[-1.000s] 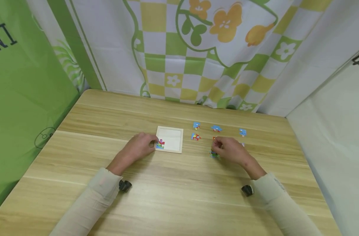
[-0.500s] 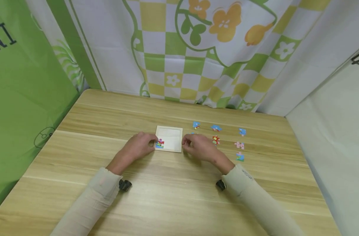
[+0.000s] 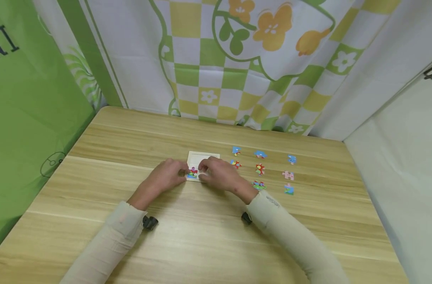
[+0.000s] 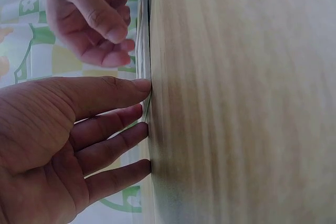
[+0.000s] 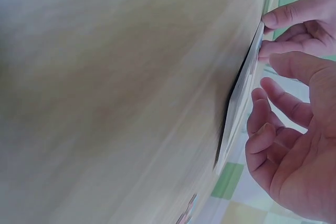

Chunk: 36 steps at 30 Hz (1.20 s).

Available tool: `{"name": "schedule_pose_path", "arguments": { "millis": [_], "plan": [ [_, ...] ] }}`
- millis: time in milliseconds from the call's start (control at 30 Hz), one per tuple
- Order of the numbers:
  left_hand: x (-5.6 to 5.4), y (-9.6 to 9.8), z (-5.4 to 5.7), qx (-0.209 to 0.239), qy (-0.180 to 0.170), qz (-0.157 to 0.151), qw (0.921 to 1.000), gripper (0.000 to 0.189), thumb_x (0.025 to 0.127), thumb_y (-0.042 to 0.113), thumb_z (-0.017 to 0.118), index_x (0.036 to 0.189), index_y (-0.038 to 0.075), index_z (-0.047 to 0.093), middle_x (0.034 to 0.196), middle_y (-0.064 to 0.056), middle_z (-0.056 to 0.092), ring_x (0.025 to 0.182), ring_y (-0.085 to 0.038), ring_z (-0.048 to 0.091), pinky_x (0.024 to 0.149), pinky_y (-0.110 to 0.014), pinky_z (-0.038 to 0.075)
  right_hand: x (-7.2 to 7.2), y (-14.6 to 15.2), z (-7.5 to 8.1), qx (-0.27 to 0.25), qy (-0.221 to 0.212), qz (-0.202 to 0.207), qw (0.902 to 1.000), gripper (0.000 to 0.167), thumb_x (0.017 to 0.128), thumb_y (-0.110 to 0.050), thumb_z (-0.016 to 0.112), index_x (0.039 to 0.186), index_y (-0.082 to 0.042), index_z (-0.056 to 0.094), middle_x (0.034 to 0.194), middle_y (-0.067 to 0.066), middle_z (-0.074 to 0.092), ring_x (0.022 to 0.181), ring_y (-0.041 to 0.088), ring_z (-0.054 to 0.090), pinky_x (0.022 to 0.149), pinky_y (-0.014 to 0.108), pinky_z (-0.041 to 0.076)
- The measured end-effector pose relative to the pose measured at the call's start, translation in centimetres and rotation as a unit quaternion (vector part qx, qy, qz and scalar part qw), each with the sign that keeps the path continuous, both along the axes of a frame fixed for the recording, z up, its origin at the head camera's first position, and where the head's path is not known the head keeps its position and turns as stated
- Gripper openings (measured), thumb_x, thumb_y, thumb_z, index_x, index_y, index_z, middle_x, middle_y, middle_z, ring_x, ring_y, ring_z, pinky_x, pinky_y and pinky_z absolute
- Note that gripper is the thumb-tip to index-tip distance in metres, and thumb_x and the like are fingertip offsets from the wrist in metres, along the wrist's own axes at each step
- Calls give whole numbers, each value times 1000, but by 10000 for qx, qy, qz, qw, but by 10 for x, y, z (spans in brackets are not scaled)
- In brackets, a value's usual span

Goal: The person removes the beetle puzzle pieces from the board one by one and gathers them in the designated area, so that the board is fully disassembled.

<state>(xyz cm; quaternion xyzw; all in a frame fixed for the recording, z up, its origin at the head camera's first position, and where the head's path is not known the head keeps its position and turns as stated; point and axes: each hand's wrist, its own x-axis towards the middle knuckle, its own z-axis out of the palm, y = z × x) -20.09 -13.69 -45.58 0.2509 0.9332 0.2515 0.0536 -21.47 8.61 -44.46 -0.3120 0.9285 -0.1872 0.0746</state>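
Note:
In the head view a small light-wood puzzle tray (image 3: 203, 153) lies on the table. A colourful jigsaw piece (image 3: 192, 172) sits in its near left corner. My left hand (image 3: 167, 173) holds the tray at that corner; the right wrist view shows its thumb (image 5: 270, 20) at the near corner and its fingers just beyond. My right hand (image 3: 220, 173) hovers over the right part of the tray and hides some of it. Its thumb (image 5: 286, 64) and loosely bent fingers stand apart, with nothing seen between them in the right wrist view.
Several loose jigsaw pieces lie right of the tray, among them a blue one (image 3: 260, 154), a red one (image 3: 260, 169), a pink one (image 3: 288, 175) and a green one (image 3: 259, 184). A patterned curtain (image 3: 233, 79) hangs behind the table's far edge.
My right hand has moved left from over the loose pieces, past the tray's right edge, to over the tray. The green piece it covered lies in view again. The left hand stays put.

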Motion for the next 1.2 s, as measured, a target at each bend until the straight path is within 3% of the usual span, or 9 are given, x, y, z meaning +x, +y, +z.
{"name": "schedule_pose_path", "arguments": {
  "millis": [300, 567, 833, 1200],
  "plan": [
    [0, 0, 0, 75, 16, -69, 9999, 19, 84, 2, 79, 103, 5, 78, 104, -9, 76, 91, -25, 69, 85, -46, 57, 0, -11, -2, 280, -69, -113, 9995, 27, 94, -33, 75, 113, -15, 72, 108, 0, 66, 98, 17, 64, 79, 39, 55],
    [-1, -1, -1, 53, 69, -85, 9999, 17, 83, 1, 78, 99, 6, 77, 98, -7, 75, 80, -20, 65, 77, -43, 56, 2, -15, -4, 431, 96, -192, 9988, 29, 92, -34, 77, 112, -14, 72, 104, -1, 65, 93, 16, 64, 73, 39, 55],
    [1, 0, 1, 16, 49, -61, 10000, 17, 85, 2, 78, 102, 4, 78, 103, -10, 76, 93, -29, 71, 84, -46, 58, 2, -20, -4, 382, -67, -430, 9983, 23, 89, -31, 79, 105, -15, 73, 89, -7, 63, 81, 10, 60, 66, 33, 51],
    [1, 1, -1, 41, 144, -15, 9999, 14, 86, 4, 78, 100, 2, 80, 107, -11, 76, 99, -31, 73, 88, -45, 58, 3, -23, 0, 342, -244, -735, 9964, 23, 88, -30, 81, 102, -14, 71, 85, -8, 61, 77, 9, 57, 63, 29, 48]
  ]
}}
